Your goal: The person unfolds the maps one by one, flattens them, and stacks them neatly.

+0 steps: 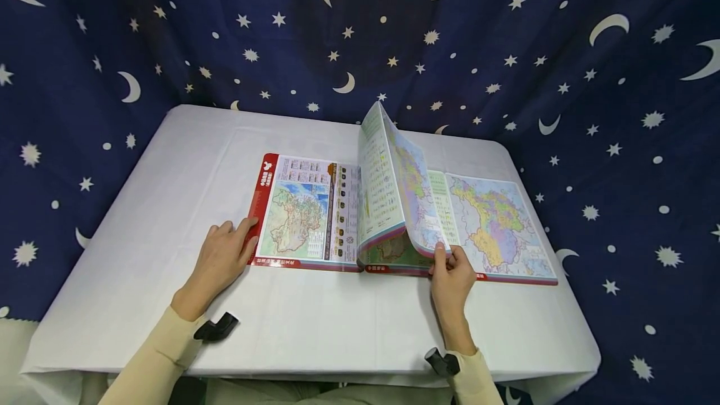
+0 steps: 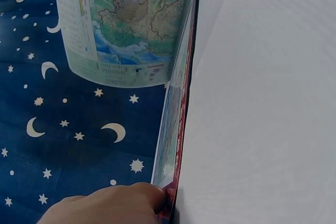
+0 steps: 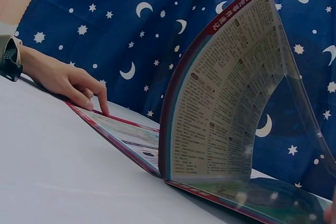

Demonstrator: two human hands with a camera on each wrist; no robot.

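Note:
A fold-out map [image 1: 298, 211] with red borders lies partly spread on the white table. Its left section is flat; one panel [image 1: 379, 180] stands raised in the middle, creased at the top, and slopes down as a map panel [image 1: 413, 180] on the right. My right hand [image 1: 452, 277] pinches the lower right corner of that sloping panel. At the left red edge, my left hand [image 1: 222, 255] rests with its fingertips on the border. In the right wrist view the raised panel's text side [image 3: 220, 103] bows upward. Only part of my left hand [image 2: 113, 205] shows in the left wrist view.
A white cloth covers the table [image 1: 320, 324]. Behind and beside it hangs a dark blue curtain [image 1: 292, 30] with moons and stars. Another flat map panel [image 1: 495, 224] lies at the right. Black devices sit on both wrists, over pale sleeves [image 1: 163, 349].

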